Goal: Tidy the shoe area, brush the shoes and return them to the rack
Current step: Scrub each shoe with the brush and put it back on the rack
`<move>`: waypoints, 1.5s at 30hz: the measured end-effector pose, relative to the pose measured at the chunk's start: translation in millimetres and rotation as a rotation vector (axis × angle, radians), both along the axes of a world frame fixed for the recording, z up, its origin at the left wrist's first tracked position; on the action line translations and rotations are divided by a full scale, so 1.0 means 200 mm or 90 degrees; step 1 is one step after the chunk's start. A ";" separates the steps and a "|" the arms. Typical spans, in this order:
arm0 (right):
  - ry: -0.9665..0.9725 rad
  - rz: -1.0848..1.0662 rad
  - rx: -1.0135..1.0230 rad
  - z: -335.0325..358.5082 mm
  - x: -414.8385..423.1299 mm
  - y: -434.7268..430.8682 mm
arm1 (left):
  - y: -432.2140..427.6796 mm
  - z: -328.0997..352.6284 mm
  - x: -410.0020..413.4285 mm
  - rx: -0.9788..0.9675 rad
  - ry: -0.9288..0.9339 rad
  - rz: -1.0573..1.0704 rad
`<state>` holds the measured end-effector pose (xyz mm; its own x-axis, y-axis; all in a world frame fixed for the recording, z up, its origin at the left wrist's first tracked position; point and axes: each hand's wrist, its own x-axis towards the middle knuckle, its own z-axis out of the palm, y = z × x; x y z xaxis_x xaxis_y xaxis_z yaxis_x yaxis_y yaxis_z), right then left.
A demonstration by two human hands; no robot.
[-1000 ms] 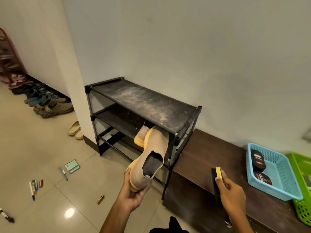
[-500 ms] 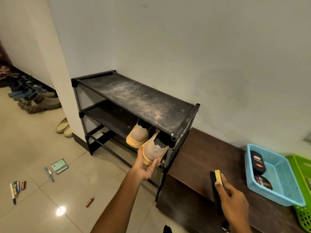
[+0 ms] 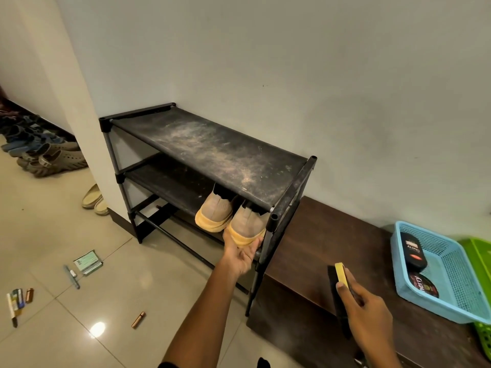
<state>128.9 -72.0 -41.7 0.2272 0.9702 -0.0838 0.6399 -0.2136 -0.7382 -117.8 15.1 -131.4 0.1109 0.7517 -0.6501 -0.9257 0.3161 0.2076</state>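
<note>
Two shoes (image 3: 214,213) sit in the rack (image 3: 212,152); my left hand (image 3: 240,254) cups one by the post (image 3: 273,216), right hand (image 3: 369,314) grips the brush (image 3: 341,272).

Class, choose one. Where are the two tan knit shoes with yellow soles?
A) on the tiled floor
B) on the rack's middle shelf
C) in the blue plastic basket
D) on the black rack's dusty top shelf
B: both tan knit shoes sit side by side on the black rack's middle shelf, under its dusty top shelf.
</note>
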 end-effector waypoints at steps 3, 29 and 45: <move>0.003 0.002 0.005 0.00 -0.02 0.00 | -0.03 0.00 0.04 0.029 -0.010 0.030; -0.013 0.005 -0.003 -0.07 -0.04 0.05 | 0.10 0.07 -0.39 -0.095 1.128 -0.018; -0.025 0.022 0.026 -0.07 -0.03 0.09 | -0.03 0.15 -0.47 -0.112 1.037 0.132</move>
